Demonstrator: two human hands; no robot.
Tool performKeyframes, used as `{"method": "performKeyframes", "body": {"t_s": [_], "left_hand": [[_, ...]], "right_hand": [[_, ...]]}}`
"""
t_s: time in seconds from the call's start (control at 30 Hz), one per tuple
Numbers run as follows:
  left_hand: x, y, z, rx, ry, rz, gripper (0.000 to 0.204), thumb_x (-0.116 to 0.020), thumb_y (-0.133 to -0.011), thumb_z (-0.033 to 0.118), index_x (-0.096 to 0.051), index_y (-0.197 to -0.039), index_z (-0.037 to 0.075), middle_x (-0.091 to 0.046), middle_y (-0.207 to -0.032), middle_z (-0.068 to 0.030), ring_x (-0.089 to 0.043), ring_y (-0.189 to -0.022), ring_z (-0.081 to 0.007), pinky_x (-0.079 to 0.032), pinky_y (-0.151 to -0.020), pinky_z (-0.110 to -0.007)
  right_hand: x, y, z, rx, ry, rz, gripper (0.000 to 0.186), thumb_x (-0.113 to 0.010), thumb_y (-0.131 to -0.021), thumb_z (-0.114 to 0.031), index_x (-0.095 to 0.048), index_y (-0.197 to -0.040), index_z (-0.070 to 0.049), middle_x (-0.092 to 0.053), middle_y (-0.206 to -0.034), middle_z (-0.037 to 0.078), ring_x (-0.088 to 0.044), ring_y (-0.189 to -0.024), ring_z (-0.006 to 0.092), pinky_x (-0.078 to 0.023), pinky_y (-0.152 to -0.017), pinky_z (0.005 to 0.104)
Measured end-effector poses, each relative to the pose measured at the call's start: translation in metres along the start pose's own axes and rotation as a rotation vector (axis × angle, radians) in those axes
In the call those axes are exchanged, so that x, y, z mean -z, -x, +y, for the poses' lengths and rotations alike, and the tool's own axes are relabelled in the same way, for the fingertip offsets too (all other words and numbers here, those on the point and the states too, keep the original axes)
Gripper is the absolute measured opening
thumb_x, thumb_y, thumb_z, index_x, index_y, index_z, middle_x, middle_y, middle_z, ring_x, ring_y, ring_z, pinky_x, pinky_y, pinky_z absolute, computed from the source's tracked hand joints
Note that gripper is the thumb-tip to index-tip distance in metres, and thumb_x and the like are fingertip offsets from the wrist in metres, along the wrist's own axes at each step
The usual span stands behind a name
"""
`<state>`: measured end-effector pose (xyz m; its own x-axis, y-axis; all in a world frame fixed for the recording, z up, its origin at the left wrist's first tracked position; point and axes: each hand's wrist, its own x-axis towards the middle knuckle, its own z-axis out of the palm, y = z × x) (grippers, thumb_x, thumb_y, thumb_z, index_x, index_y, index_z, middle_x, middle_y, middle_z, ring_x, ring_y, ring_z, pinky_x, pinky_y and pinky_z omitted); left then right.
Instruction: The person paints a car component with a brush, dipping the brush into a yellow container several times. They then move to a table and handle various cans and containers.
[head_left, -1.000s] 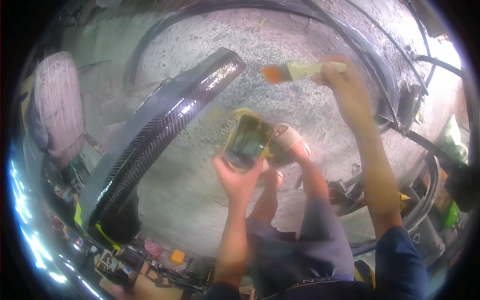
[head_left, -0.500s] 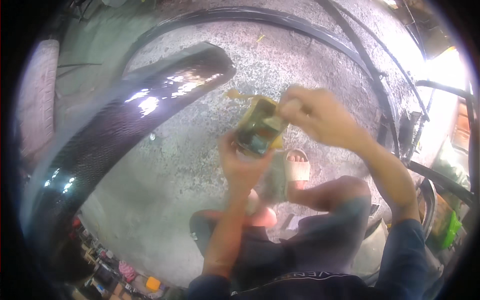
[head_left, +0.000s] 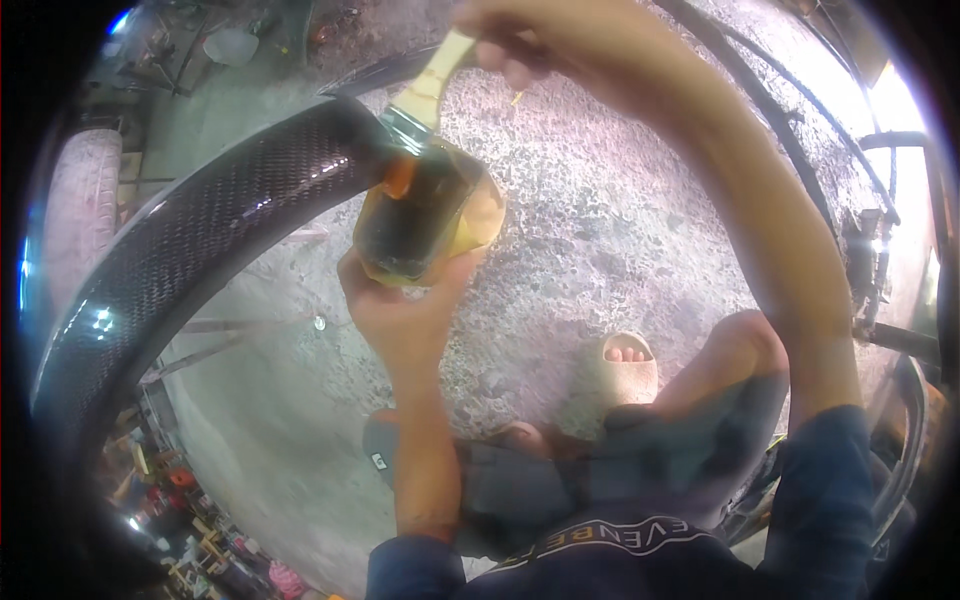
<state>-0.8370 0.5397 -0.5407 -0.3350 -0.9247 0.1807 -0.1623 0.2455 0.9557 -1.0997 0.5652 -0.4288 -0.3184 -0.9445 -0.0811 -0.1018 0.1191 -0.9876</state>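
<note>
My left hand (head_left: 398, 310) grips a cut yellowish plastic container (head_left: 475, 215) with dark, glossy contents, holding it up near the far end of a curved, glossy carbon-weave part (head_left: 230, 190). Above it, my right hand (head_left: 505, 45) is closed on the pale handle of a flat paintbrush (head_left: 435, 75). The brush points down, and its orange bristles are at the container's opening; whether they touch the liquid, I cannot tell.
A tire (head_left: 85, 215) stands at the left. Dark curved frames and bars (head_left: 760, 100) line the back and right. Assorted small items (head_left: 190, 510) lie at the lower left. My legs and sandal (head_left: 630, 380) are below, on a rough concrete floor (head_left: 600, 260).
Both hands have moved leftward and up with the container and brush, closer to the carbon part. The brush has swung from horizontal, apart from the container, to pointing down at it.
</note>
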Motion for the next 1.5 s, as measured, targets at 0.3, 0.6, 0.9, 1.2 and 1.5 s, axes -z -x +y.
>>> {"method": "performKeyframes", "body": {"t_s": [0.3,0.6,0.9,1.2,1.5], "left_hand": [[-0.002,-0.021,0.024,-0.021,0.106,-0.012,0.078,-0.088,-0.066,-0.008,-0.046,-0.131,-0.005,-0.057,-0.129,-0.0151,-0.06,-0.12,-0.0228,-0.051,-0.105,-0.036],[-0.002,-0.029,0.011,-0.005,0.028,0.036,0.076,-0.086,-0.068,-0.011,-0.045,-0.132,-0.007,-0.059,-0.128,-0.0164,-0.063,-0.117,-0.0248,-0.055,-0.1,-0.036],[0.003,-0.032,-0.024,-0.018,-0.218,-0.005,0.08,-0.087,-0.066,-0.009,-0.049,-0.137,-0.004,-0.06,-0.129,-0.0141,-0.062,-0.119,-0.0242,-0.053,-0.101,-0.037],[-0.007,-0.019,-0.042,-0.005,-0.263,0.117,0.088,-0.079,-0.061,-0.005,-0.046,-0.143,-0.006,-0.06,-0.133,-0.0173,-0.063,-0.121,-0.0285,-0.053,-0.104,-0.044],[0.019,-0.017,-0.057,-0.091,-0.24,0.091,0.087,-0.076,-0.066,-0.009,-0.043,-0.146,-0.006,-0.059,-0.136,-0.0184,-0.06,-0.125,-0.0321,-0.049,-0.108,-0.049]], "right_hand": [[0.018,-0.069,-0.02,0.002,-0.313,-0.091,0.01,-0.056,-0.096,-0.006,-0.063,-0.095,0.002,-0.062,-0.078,0.006,-0.055,-0.061,0.0094,-0.044,-0.052,0.0228],[0.009,-0.076,-0.007,0.16,-0.314,-0.05,0.003,-0.059,-0.09,-0.005,-0.06,-0.09,-0.003,-0.058,-0.078,0.003,-0.05,-0.062,0.0072,-0.042,-0.05,0.0212],[0.001,-0.062,0.04,0.44,-0.149,0.172,0.007,-0.058,-0.093,-0.009,-0.06,-0.088,-0.005,-0.057,-0.078,0.002,-0.051,-0.063,0.0073,-0.043,-0.056,0.0195],[-0.071,-0.045,0.107,0.584,-0.341,0.224,0.008,-0.057,-0.093,-0.011,-0.06,-0.088,-0.006,-0.057,-0.079,0.003,-0.051,-0.065,0.008,-0.044,-0.058,0.0206],[-0.132,-0.048,0.106,0.614,-0.485,0.211,0.008,-0.057,-0.093,-0.012,-0.06,-0.089,-0.006,-0.057,-0.08,0.003,-0.052,-0.066,0.0087,-0.045,-0.061,0.0217]]}}
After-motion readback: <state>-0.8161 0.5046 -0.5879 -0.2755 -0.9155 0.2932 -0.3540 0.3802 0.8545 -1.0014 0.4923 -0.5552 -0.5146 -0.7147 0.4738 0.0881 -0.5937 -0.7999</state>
